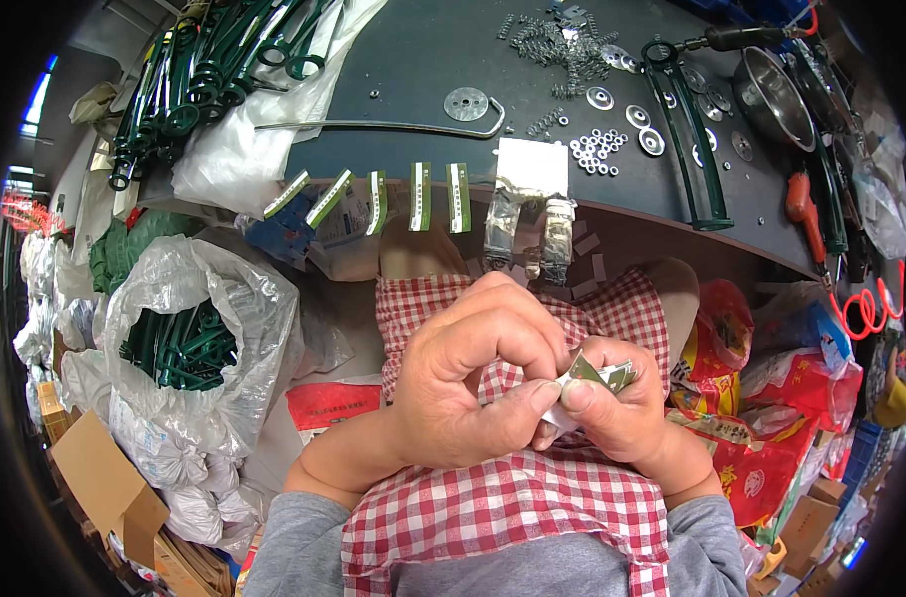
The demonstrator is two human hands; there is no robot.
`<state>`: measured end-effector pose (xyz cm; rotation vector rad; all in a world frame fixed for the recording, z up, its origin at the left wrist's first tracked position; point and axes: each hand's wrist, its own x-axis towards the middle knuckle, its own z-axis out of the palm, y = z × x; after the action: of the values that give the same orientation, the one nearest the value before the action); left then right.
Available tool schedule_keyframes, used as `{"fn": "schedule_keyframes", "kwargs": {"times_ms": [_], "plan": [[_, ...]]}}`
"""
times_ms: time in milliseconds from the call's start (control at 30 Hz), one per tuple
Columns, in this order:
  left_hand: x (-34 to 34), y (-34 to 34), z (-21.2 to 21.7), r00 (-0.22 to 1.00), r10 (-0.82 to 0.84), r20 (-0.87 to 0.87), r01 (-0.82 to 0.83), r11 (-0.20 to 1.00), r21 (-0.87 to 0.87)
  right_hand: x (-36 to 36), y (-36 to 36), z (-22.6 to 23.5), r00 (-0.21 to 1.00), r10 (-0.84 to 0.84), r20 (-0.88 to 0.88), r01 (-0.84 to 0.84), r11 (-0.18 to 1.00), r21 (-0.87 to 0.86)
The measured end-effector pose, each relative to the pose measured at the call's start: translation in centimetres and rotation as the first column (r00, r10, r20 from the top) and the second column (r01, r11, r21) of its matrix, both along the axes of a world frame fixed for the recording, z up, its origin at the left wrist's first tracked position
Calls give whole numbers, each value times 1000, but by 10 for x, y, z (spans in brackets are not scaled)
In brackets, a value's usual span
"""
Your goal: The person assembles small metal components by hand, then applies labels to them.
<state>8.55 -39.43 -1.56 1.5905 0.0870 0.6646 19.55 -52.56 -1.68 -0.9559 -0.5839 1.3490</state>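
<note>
Over my lap, my left hand (473,373) and my right hand (622,403) meet, fingers closed. Between their thumbs and fingertips is a green-and-white paper label (612,374), partly hidden by the fingers. The right hand grips its folded or stacked part, while the left thumb and finger pinch its white edge. Straight ahead, several similar green-and-white labels (420,197) hang in a row from the bench's front edge. To their right is a metal fixture (532,167) with a white top and tape-wrapped legs, just beyond my hands.
On the dark bench (413,70) lie springs (572,60), washers (650,141), small nuts (597,151), a bent metal rod (393,125) and green metal frames (204,60). A plastic bag (264,298) of green parts stands left. An orange-handled tool (803,214) hangs right.
</note>
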Motion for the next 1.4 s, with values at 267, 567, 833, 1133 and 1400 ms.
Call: {"fn": "schedule_keyframes", "kwargs": {"times_ms": [267,567,833,1133,1400], "plan": [[-2,3,2,994,112,20,-113,963,246,-2,1,-2,978,-30,-206,12,996,-86],[-3,-2,-5,979,205,4,-201,956,216,-9,0,-8,988,-95,124,93,995,23],[-12,-6,-5,901,424,97,-383,668,638,-13,8,-16,919,-270,288,239,961,140],[-17,3,-23,913,405,42,-407,904,132,-17,11,-27,995,-54,79,64,991,-117],[-35,20,-19,963,128,-238,-71,969,237,4,25,-40,959,33,-280,-112,956,-272]]}}
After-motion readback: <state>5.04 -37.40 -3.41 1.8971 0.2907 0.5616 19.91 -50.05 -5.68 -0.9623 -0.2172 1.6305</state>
